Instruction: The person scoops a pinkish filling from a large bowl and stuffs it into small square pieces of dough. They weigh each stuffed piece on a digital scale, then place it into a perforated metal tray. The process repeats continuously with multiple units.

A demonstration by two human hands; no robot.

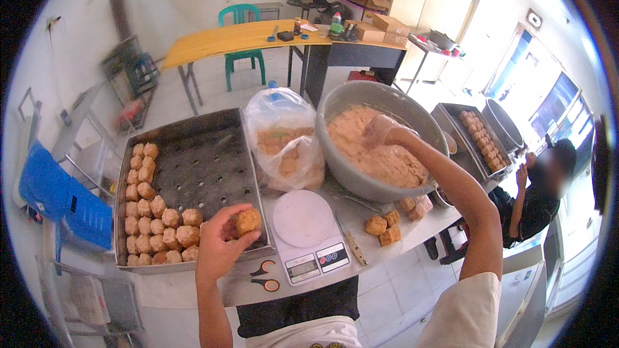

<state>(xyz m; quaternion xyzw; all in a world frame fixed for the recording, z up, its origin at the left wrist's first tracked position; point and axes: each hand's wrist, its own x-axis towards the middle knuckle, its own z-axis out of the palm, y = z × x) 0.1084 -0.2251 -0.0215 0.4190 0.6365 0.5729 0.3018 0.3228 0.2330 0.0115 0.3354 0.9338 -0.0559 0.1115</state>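
Note:
Between the thumb and fingers of my left hand (220,241) is a browned fried tofu piece (248,222), held over the near right corner of a perforated metal tray (208,154). Rows of filled tofu pieces (145,224) line the tray's left side and near edge. My right hand (382,130), in a clear plastic glove, is sunk in pinkish paste (355,121) inside a large grey basin (377,193); its fingertips are hidden, so I cannot tell whether they grip any paste. A plastic bag of tofu pieces (285,150) stands between tray and basin.
A white digital kitchen scale (304,222), orange-handled scissors (265,278) and a small knife (355,249) lie near the table's front edge. Loose tofu pieces (382,227) sit below the basin. At right, a person (537,193) sits near another tray (476,140) holding filled pieces.

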